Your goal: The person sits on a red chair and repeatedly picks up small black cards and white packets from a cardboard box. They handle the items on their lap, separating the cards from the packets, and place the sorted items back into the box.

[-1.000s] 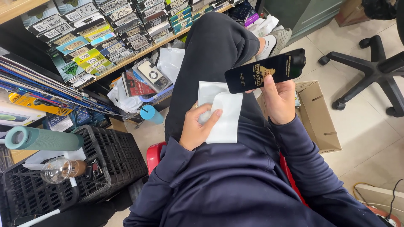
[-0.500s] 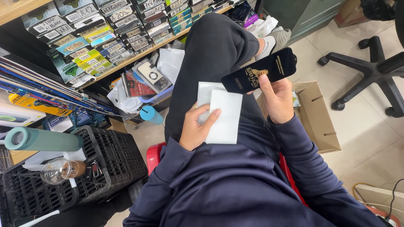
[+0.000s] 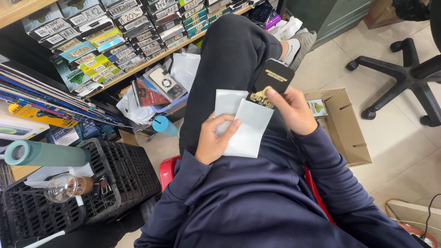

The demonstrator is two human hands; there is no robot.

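White sleeves [image 3: 243,124], two flat pouches overlapping, lie on the person's dark-trousered thigh. The left hand [image 3: 213,140] pins them, fingers curled over the near edge. Just above the sleeves, touching their top corner, the right hand [image 3: 294,110] pinches a black card pack with gold print [image 3: 271,82], thumb on its face. Right of the sleeves stands an open cardboard box [image 3: 347,126]; left, a black plastic crate [image 3: 110,179].
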